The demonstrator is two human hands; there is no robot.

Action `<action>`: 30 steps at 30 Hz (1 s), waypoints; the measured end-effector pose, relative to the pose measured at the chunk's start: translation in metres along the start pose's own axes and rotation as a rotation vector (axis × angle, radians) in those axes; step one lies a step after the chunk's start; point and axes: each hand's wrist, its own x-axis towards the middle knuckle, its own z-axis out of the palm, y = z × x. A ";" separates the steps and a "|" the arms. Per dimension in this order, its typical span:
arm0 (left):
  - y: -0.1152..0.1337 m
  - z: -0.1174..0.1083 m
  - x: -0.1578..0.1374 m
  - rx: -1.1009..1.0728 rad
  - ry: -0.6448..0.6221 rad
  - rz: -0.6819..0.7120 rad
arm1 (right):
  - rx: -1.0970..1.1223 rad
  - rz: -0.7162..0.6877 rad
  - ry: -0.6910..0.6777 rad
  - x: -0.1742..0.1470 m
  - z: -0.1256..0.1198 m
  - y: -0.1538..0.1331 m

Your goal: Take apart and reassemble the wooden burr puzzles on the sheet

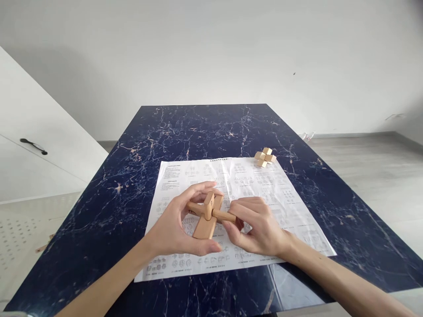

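Note:
A wooden interlocking puzzle of crossed pieces is held above a printed instruction sheet. My left hand wraps round its left side, thumb along the near edge and fingers behind the far end. My right hand pinches the end of a wooden bar that sticks out of the puzzle to the right. Dark markings show on some of the pieces. The right fingertips partly cover the bar's end.
Another wooden puzzle, pale and assembled, rests on the sheet's far right corner. Beneath is a dark blue marbled table against a wall. A white cabinet with a black handle stands at left.

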 end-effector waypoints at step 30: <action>0.009 0.002 0.001 0.001 -0.004 0.033 | 0.003 -0.014 -0.026 -0.001 -0.002 0.003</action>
